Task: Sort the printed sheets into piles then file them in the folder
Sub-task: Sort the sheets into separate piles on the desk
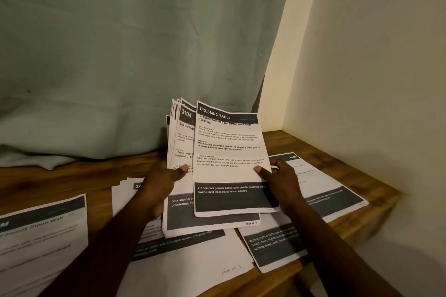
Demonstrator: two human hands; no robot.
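Above the desk [60,178], my right hand [277,179] pinches the Dressing Table sheet [229,152] by its right edge, thumb on its face, just in front of the stack [179,149] that my left hand [161,183] grips with its thumb across the front. I'd read the header first, then lay the sheet square on its matching pile [325,176] without nudging the neighbouring sheets.

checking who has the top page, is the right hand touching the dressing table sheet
Touching. The head view shows the right hand pinching the dressing table sheet at its right edge, thumb on the printed face.
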